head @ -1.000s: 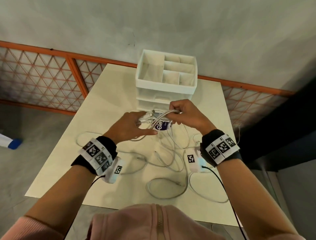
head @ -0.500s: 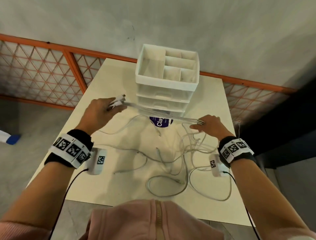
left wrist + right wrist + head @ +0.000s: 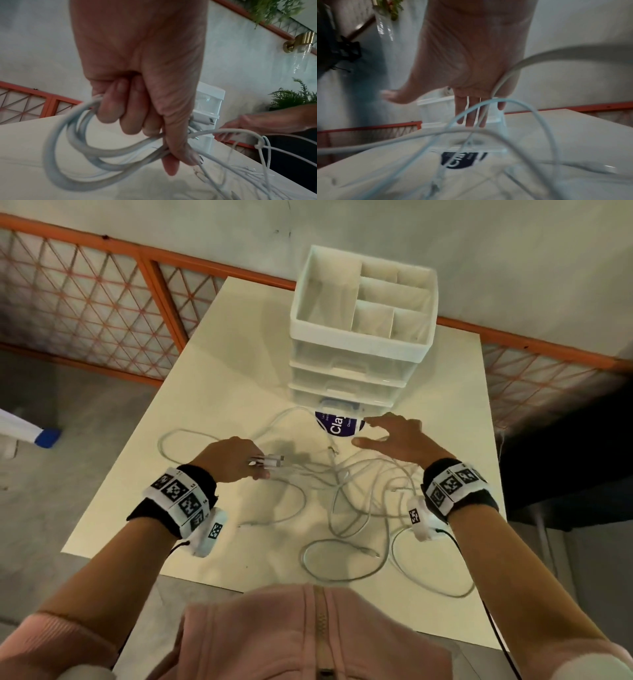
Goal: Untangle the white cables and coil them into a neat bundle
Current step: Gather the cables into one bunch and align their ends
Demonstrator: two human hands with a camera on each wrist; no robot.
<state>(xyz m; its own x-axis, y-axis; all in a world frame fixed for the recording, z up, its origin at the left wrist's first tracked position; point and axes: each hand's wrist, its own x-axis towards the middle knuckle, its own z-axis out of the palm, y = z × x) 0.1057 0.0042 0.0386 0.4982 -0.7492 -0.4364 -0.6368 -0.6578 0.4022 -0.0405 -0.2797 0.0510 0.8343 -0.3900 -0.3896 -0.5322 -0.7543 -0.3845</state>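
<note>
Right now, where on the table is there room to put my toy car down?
Bare table lies left of the white drawer organizer, and along the near-left edge below the left hand. The middle and right are crowded with white cables.

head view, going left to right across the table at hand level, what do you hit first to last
left hand gripping the gathered cable ends → loose white cables tangled on the table → right hand, open, fingers spread above the cables.
</note>
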